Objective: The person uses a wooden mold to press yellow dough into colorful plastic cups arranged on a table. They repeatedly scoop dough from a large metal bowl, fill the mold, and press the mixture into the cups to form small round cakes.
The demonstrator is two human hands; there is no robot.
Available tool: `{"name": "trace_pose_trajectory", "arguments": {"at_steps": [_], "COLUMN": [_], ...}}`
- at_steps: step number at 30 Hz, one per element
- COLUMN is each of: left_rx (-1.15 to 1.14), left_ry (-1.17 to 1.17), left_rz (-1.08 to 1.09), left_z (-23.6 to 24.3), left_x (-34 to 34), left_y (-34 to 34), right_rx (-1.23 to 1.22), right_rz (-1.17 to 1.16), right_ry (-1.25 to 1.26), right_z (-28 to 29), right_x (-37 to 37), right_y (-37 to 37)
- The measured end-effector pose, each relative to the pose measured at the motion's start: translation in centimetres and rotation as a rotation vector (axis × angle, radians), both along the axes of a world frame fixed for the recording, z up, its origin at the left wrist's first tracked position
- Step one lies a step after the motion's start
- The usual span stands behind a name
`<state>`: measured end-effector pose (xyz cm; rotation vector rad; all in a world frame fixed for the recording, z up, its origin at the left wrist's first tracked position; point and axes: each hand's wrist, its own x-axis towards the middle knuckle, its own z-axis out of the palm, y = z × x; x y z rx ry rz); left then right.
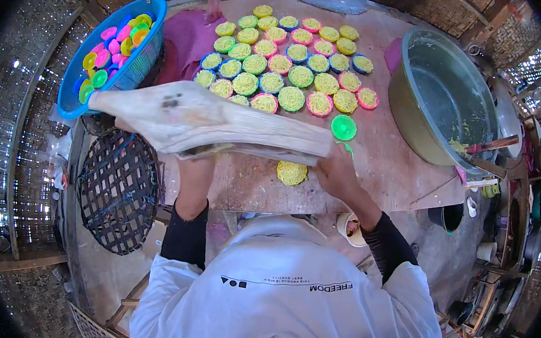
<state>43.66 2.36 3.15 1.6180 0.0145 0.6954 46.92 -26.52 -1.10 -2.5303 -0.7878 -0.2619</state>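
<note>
Pale wood forms the long tool above the worktop's near half. The right hand grips its right end; the left hand's hold underneath cannot be told. A yellow strand mound sits by the near edge.

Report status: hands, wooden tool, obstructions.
Right hand gripping pale wooden tool. Left hand mostly hidden behind it. Filled cups crowd the table beyond.

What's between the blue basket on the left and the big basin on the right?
The head view shows a purple cloth beside the blue basket, then rows of small cups holding yellow strands, then the basin.
</note>
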Motion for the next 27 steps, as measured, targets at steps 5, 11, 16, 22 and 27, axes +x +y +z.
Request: {"name": "trace_pose_trajectory", "arguments": {"at_steps": [5,11,16,22,27], "left_rx": [0.233,0.214,0.131,0.169,0.209], "left_ry": [0.069,0.114,0.15,0.163,0.143], "left_rz": [0.103,0.096,0.074,0.079,0.078], "left_z": [1.4,1.2,2.5,2.7,2.2], "left_x": [-1.4,-1.1,-0.9,-0.5,-0.2], "left_y": [0.7,1.3,0.4,0.3,0.7], "right_rx": [0.048,-0.014,-0.037,-0.141,-0.098], "right_rz": [0.014,0.057,0.047,0.067,0.043], "right_ry": [0.103,0.104,-0.031,0.013,0.013], "right_z": [0.1,2.1,2.2,0.5,1.6], "right_x": [0.0,-0.2,-0.2,0.1,-0.6], "right_y": [1.0,1.1,0.5,0.3,0.2]}}
